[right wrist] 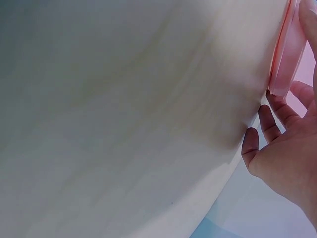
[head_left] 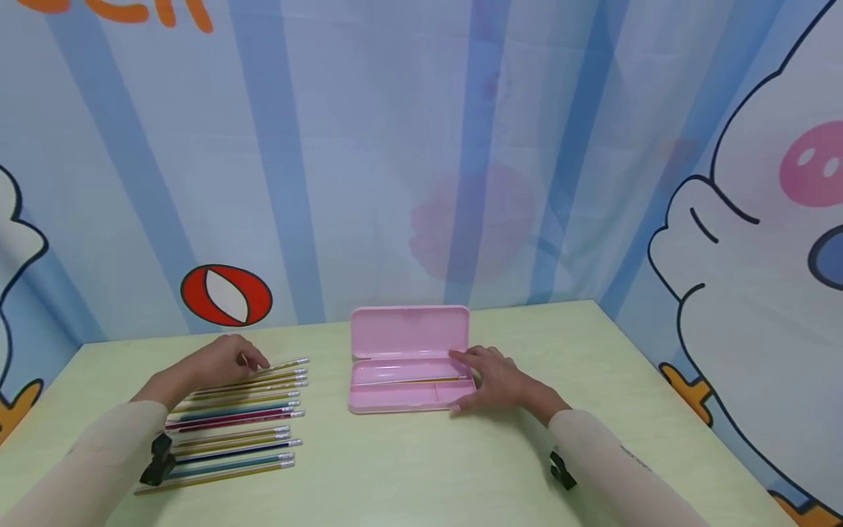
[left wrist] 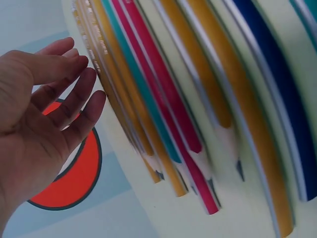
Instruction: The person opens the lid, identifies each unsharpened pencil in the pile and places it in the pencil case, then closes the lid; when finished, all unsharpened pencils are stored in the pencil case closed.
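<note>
- Your left hand reaches the farthest pencil, thumb and index finger close together; whether they pinch it, you cannot tell.
- Your right hand grips the right end of the open pink pencil case, where a single yellow pencil lies lengthwise.
- Before you, a row of pencils lies left of the case on the pale table.

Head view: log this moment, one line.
left fingers: at farthest pencil, grip unclear | right fingers: on pink case, right end | pink case: open, pencil inside
</note>
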Demonstrator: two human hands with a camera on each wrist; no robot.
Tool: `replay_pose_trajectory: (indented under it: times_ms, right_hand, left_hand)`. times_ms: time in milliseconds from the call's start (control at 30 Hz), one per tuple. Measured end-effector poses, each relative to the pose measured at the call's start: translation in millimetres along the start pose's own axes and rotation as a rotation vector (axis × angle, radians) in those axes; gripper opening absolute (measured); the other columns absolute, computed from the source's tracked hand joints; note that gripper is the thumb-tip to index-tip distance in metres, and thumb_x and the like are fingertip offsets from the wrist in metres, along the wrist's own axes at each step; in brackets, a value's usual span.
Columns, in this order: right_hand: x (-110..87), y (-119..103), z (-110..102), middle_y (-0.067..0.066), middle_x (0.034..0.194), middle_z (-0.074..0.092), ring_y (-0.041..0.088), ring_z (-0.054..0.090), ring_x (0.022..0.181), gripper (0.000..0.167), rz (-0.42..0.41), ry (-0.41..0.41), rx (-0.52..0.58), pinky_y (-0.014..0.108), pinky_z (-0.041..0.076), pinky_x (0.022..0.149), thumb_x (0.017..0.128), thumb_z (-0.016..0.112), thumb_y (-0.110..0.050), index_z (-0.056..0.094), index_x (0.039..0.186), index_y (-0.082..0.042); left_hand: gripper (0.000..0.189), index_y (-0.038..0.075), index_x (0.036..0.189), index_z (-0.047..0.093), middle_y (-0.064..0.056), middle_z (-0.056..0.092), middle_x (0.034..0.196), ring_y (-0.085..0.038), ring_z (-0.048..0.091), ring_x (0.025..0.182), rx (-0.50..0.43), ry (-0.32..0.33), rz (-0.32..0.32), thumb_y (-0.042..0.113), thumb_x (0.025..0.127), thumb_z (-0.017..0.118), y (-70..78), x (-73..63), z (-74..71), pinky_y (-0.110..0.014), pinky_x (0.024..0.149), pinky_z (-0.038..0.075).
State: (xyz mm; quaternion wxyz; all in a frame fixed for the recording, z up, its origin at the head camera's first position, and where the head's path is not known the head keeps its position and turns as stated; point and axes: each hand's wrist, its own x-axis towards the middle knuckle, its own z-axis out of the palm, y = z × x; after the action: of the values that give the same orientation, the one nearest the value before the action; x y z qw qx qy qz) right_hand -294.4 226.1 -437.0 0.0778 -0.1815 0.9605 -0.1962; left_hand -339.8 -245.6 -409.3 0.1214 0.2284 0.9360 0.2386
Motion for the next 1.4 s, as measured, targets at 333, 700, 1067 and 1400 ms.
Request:
replay_pose_trajectory:
  times_ms: [333, 700, 1067, 1400]
  right_hand:
    - [0.4, 2, 1, 0.017, 0.152, 0.043, 0.037, 0.04, 0.136, 0.102, -0.002, -0.001, 0.006, 0.063, 0.033, 0.109, 0.07, 0.084, -0.056, 0.04, 0.154, -0.019]
    - [-0.9, 0, 0, 0.017, 0.151, 0.045, 0.036, 0.042, 0.134, 0.101, -0.005, 0.002, -0.001, 0.063, 0.034, 0.108, 0.07, 0.084, -0.055, 0.04, 0.154, -0.019]
    - [-0.1, -1, 1, 0.017, 0.151, 0.044, 0.036, 0.042, 0.134, 0.101, -0.003, -0.001, -0.008, 0.062, 0.035, 0.109, 0.071, 0.084, -0.055, 0.04, 0.154, -0.019]
    - [-0.8, 1, 0, 0.017, 0.149, 0.046, 0.037, 0.041, 0.135, 0.1, -0.019, 0.002, -0.022, 0.063, 0.034, 0.108, 0.071, 0.084, -0.054, 0.04, 0.154, -0.018]
  left_hand:
    - [0.021, 0.001, 0.101, 0.078, -0.012, 0.075, 0.097, -0.024, 0.065, 0.088, 0.031, 0.022, -0.004, -0.007, 0.086, 0.066, -6.1, 0.5, 6.5, -0.043, 0.078, 0.058]
    - [0.025, 0.001, 0.101, 0.078, -0.011, 0.074, 0.096, -0.021, 0.059, 0.084, 0.059, 0.037, -0.034, -0.011, 0.085, 0.064, -6.6, 1.0, 11.1, -0.039, 0.075, 0.057]
    - [0.028, 0.002, 0.108, 0.077, -0.001, 0.067, 0.082, -0.019, 0.051, 0.079, 0.099, 0.014, -0.035, -0.009, 0.085, 0.065, -4.1, 3.7, 14.1, -0.03, 0.066, 0.045]
    - [0.026, 0.005, 0.107, 0.078, 0.004, 0.056, 0.069, -0.015, 0.049, 0.072, 0.175, 0.015, 0.019, -0.005, 0.086, 0.068, -0.6, 5.7, 13.0, -0.027, 0.062, 0.039]
